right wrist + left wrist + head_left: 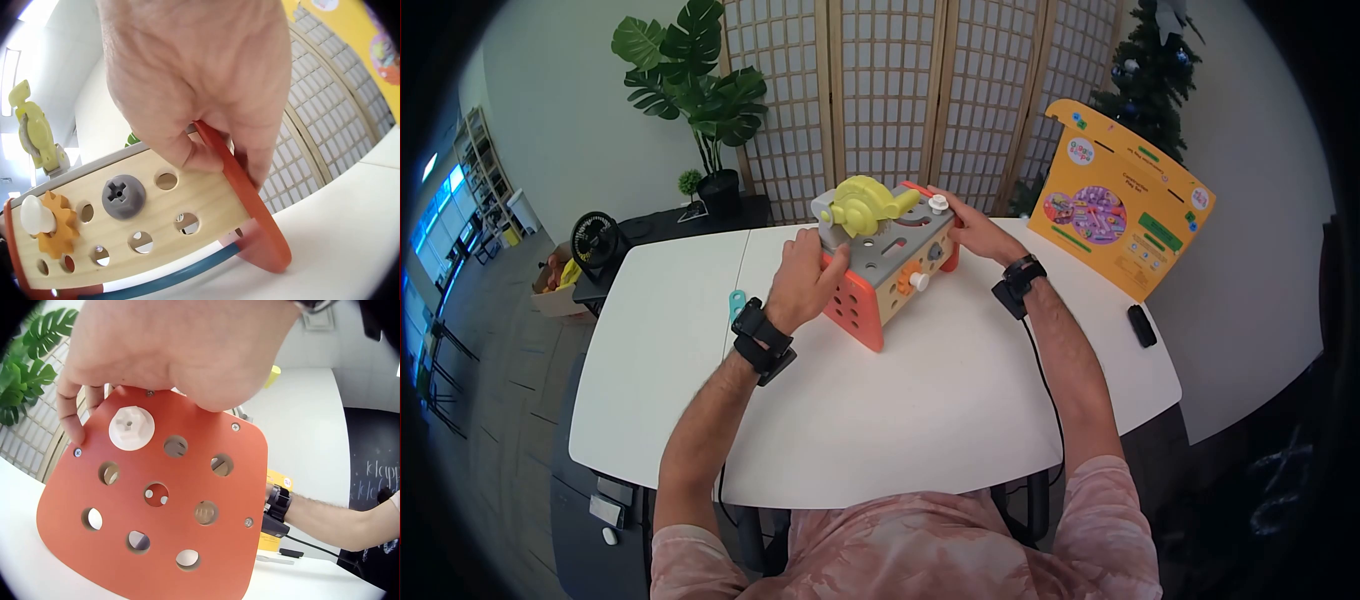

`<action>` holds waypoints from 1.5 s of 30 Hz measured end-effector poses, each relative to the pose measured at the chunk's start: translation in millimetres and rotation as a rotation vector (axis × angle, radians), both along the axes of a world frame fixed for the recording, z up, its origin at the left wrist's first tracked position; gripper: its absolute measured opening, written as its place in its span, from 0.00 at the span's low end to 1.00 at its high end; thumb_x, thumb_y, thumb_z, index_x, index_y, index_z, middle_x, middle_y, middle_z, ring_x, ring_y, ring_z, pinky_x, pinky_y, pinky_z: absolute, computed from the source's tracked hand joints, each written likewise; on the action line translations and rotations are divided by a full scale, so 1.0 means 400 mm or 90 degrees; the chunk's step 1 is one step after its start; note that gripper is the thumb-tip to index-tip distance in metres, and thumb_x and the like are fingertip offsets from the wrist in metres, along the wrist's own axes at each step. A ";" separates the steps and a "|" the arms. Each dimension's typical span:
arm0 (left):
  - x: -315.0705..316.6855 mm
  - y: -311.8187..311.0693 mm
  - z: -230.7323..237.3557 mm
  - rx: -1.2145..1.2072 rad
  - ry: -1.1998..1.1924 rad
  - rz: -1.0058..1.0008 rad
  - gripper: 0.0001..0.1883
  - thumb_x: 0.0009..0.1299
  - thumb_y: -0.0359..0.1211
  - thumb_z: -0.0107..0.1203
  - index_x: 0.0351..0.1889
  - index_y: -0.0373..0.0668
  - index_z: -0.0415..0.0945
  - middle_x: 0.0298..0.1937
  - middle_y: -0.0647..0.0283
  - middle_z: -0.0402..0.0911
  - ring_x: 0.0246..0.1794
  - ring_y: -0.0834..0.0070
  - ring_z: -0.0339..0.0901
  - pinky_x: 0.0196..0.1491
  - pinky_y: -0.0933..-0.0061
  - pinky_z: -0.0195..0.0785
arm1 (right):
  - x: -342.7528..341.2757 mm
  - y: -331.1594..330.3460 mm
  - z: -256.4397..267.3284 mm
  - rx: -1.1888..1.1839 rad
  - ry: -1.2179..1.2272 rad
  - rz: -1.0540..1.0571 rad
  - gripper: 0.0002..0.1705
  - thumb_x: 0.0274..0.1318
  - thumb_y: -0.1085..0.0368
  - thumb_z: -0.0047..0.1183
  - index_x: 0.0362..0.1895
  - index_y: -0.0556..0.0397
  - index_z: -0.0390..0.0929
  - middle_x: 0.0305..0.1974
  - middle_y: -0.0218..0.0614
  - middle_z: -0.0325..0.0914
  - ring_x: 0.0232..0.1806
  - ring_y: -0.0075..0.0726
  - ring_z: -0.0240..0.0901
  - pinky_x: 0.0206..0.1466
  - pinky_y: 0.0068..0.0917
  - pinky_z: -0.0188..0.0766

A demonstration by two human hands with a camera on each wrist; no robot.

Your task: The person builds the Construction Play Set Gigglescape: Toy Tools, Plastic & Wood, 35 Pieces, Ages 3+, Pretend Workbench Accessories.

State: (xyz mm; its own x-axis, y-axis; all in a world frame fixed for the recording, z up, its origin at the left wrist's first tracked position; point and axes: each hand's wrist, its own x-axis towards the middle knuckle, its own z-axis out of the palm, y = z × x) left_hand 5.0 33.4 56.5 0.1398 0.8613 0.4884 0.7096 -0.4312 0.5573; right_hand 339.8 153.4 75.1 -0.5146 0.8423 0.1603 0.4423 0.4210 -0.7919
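Observation:
A toy workbench (897, 262) with a grey top, wooden sides and red end panels is at the far side of the white table. My left hand (802, 277) grips its left end, fingers over the top edge of the holed red panel (187, 531). At the other end, my right hand (206, 81) pinches the red end panel (250, 206) between thumb and fingers. On top sits a yellow-green toy saw (862, 205). The front side carries an orange gear (57, 225) with a white peg (36, 215) and a grey screw head (124, 197).
Behind my left wrist a teal toy piece (737, 303) lies on the white table (880, 420). An orange-yellow box (1120, 200) stands at the back right, with a small black object (1141, 326) near it. A black fan (596, 240) is off to the left. A cable runs from my right wrist.

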 end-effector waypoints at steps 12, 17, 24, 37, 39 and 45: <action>-0.007 0.012 -0.008 -0.036 -0.015 -0.010 0.24 0.83 0.48 0.55 0.53 0.32 0.74 0.50 0.45 0.76 0.49 0.47 0.71 0.56 0.46 0.67 | 0.003 0.006 -0.003 0.002 -0.010 0.009 0.52 0.68 0.82 0.44 0.92 0.35 0.47 0.79 0.47 0.69 0.82 0.45 0.66 0.86 0.43 0.61; 0.001 0.001 0.000 -0.046 -0.026 0.012 0.24 0.83 0.48 0.56 0.53 0.31 0.73 0.50 0.44 0.77 0.48 0.45 0.71 0.54 0.44 0.68 | 0.002 0.013 -0.004 0.001 -0.008 0.009 0.52 0.67 0.83 0.43 0.92 0.35 0.48 0.79 0.47 0.69 0.82 0.45 0.66 0.86 0.43 0.61; 0.006 0.010 -0.005 -0.042 -0.025 0.027 0.25 0.82 0.49 0.57 0.52 0.30 0.72 0.50 0.42 0.77 0.48 0.41 0.72 0.53 0.41 0.69 | 0.008 0.037 -0.017 -0.002 0.003 0.029 0.51 0.69 0.81 0.46 0.91 0.32 0.50 0.79 0.36 0.67 0.76 0.36 0.66 0.82 0.39 0.62; -0.044 0.017 0.037 -0.130 0.018 -0.028 0.35 0.81 0.56 0.59 0.61 0.28 0.74 0.55 0.40 0.80 0.57 0.44 0.76 0.60 0.46 0.71 | 0.013 0.025 -0.009 0.016 -0.016 -0.012 0.53 0.68 0.81 0.47 0.92 0.36 0.47 0.82 0.46 0.66 0.82 0.46 0.65 0.84 0.42 0.63; -0.080 -0.008 0.039 -0.034 -0.006 -0.053 0.43 0.77 0.59 0.65 0.72 0.29 0.70 0.62 0.38 0.81 0.64 0.44 0.77 0.67 0.50 0.73 | 0.028 0.012 -0.017 -0.042 0.020 -0.044 0.52 0.70 0.76 0.56 0.92 0.36 0.47 0.81 0.47 0.67 0.78 0.47 0.71 0.80 0.44 0.70; -0.291 -0.057 0.023 -0.150 0.103 0.095 0.36 0.73 0.54 0.72 0.65 0.36 0.76 0.46 0.49 0.89 0.47 0.55 0.89 0.52 0.56 0.82 | 0.155 -0.044 -0.051 -0.054 0.021 -0.063 0.47 0.72 0.71 0.61 0.89 0.39 0.54 0.75 0.45 0.74 0.72 0.43 0.76 0.73 0.42 0.76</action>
